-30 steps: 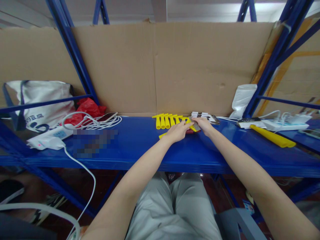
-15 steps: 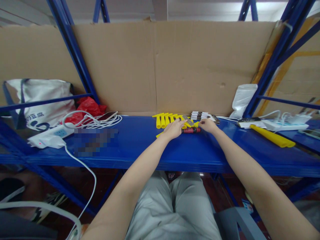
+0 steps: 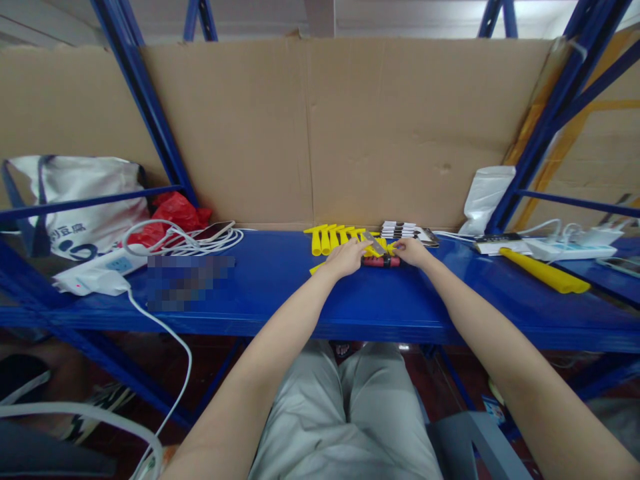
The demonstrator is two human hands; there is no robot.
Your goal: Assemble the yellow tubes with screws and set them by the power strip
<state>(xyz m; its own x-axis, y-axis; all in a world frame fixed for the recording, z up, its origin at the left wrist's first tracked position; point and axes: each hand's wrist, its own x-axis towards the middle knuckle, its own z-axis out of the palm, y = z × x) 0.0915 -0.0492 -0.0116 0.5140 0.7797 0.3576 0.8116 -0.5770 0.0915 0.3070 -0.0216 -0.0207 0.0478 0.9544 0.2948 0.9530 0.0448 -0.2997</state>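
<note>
On the blue shelf top, my left hand reaches forward with its fingertips on a thin grey flat piece, which looks like metal. My right hand is closed, thumb and fingers pinching the end of a small yellow piece beside it. Part of that yellow piece is hidden by the fingers. Just below, between the hands, lies a dark red and black cylindrical tool. Behind my left hand stands a row of several yellow tubes. A yellow tip shows beneath my left wrist.
White-and-black small packs lie behind my right hand. A larger yellow roll and a power strip are to the right. To the left are coiled white cables, another power strip, and a cloth bag. Cardboard walls the back.
My right hand has shifted slightly left, closer to the grey piece. My left hand and the grey piece have moved a little left together.
</note>
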